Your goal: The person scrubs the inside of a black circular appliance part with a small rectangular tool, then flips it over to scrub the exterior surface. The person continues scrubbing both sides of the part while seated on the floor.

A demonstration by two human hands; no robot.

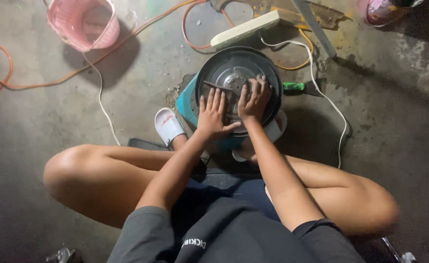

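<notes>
We sit cross-legged on the concrete floor, knees spread wide, and both of our forearms run forward from our lap to the round dark appliance base, which lies upturned on the floor just ahead of our shins.

Our left hand lies flat on the near-left part of that base, fingers spread and straight, gripping nothing. Our right hand rests just beside it on the near-right part, fingers bent down onto the dark surface; we cannot tell whether they pinch anything.

The base shows a teal body at its left edge. A white slipper lies just left of the base and nearer to us, and another white slipper peeks out under its near-right rim.

Right of the base lies a green-handled screwdriver, touching or nearly touching the rim. A white cord curves past it.

Just beyond the base sits a white power strip, with an orange cable trailing from there far to the left. Well to the far left of the base stands a pink plastic basket.
</notes>
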